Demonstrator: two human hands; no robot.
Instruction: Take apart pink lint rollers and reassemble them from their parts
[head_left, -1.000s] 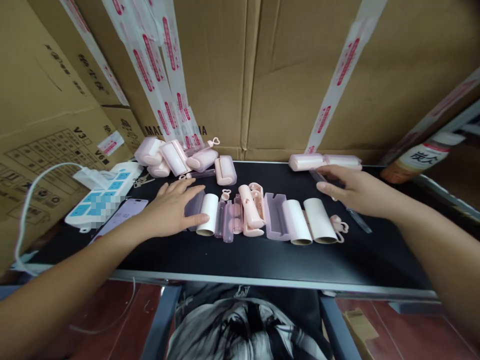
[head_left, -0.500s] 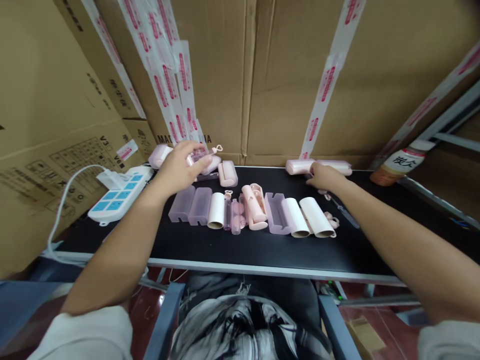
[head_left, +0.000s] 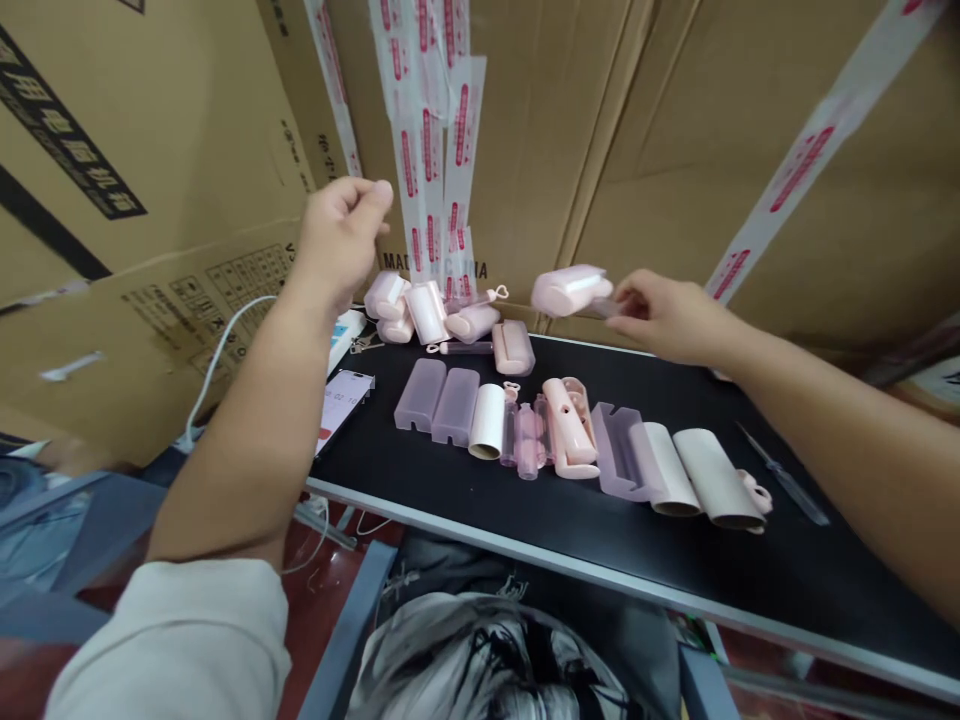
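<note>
My right hand [head_left: 664, 318] holds a pink lint roller [head_left: 568, 290] by its handle, lifted above the back of the black table [head_left: 525, 520]. My left hand [head_left: 339, 238] is raised in front of the cardboard boxes with fingers pinched together; whether anything is in them I cannot make out. Below lies a row of parts: two translucent purple covers [head_left: 439, 400], a white paper roll [head_left: 487, 422], small clear pink pieces [head_left: 525, 440], a pink roller body [head_left: 568, 425], another purple cover [head_left: 616, 465] and two more white rolls [head_left: 694, 480].
A pile of assembled pink rollers [head_left: 427, 310] lies at the table's back left. A phone [head_left: 343, 395] and a white cable [head_left: 217, 360] sit at the left edge. A thin tool [head_left: 784, 472] lies at the right. Taped cardboard boxes [head_left: 600, 150] wall the back.
My right hand picked a pink roller up from the back right and carried it left, in the air. My left hand rose from the roller pile. The view swung left.
</note>
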